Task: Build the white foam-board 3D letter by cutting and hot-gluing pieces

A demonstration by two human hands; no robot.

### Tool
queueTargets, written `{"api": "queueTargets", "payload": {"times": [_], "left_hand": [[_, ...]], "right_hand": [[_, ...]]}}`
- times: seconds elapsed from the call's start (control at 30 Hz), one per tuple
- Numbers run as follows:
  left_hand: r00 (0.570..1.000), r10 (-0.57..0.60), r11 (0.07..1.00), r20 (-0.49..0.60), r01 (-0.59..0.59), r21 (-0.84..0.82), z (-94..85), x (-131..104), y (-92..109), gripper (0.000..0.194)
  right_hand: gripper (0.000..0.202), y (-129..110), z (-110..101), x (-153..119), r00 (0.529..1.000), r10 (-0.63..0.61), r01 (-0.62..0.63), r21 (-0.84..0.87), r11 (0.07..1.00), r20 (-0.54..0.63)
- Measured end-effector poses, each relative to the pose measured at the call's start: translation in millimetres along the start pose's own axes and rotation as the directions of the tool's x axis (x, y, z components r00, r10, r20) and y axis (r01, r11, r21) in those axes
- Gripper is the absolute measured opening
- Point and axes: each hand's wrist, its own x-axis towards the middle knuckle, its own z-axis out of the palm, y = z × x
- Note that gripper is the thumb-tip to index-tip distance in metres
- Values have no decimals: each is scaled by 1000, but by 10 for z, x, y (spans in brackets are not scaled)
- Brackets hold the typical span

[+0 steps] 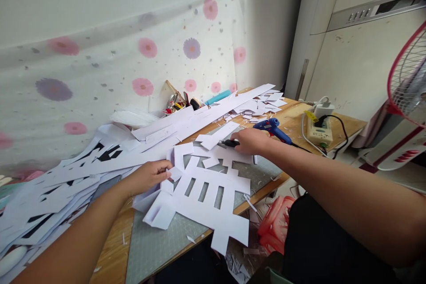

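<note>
My left hand point(151, 177) is closed, thumb and fingers pinching a small white piece of foam board point(175, 173). Beneath and beside it lie folded white board parts point(161, 211). A large cut-out white board point(209, 195) with several rectangular slots lies on the green cutting mat point(159, 248), its near end past the table edge. Over the mat's far side, my right hand point(249, 141) is wrapped around a black-handled craft knife point(230, 143). Its tip points left, near a loose white strip point(216, 135).
A blue glue gun point(273, 128) lies just beyond my right hand. A power strip point(319, 131) with cables sits at the right. White sheets point(66, 186) pile up at left, offcuts point(259, 105) at the back. A red basket point(276, 224) stands below the edge; a fan point(409, 71) is at far right.
</note>
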Motion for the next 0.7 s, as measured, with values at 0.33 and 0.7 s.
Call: {"api": "queueTargets", "payload": {"times": [0.33,0.7], "left_hand": [[993,66,978,-97,-46,201,-104,360,144,33],[743,-184,971,-643,36,-236,-58,118,-41,50]], "right_hand": [[46,25,-50,23,1000,7,-7,-1,1000,4],[48,56,-15,8,1000,-8,9,-9,1000,26]]}}
